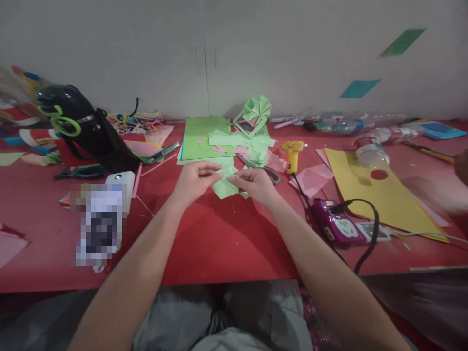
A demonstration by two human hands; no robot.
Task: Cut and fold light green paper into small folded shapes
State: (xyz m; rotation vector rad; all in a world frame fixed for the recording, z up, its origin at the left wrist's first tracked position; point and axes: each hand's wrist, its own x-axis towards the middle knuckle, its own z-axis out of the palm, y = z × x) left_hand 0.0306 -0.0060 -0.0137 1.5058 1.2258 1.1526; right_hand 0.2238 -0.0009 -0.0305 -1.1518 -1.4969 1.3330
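A light green sheet of folded paper (225, 184) is held just above the red table, between my two hands. My left hand (197, 181) pinches its left side. On its right side, the thumb and fingers of my right hand (256, 184) grip the paper. Scissors (272, 175) with grey-green handles lie right behind my right hand, their blades partly among paper scraps. Beyond the hands, light green paper pieces (228, 140) and small pink scraps lie on a stack of green sheets (190, 139). A folded green paper wheel (257, 109) stands at the back.
A yellow glue gun (292, 155) trails its cord to a purple power strip (338, 224) at right. Yellow sheets (351, 185) and a plastic bottle (371, 151) lie beyond. A black flask (87, 126) and pliers (82, 171) are at left. Another person's hand (461, 165) shows at far right.
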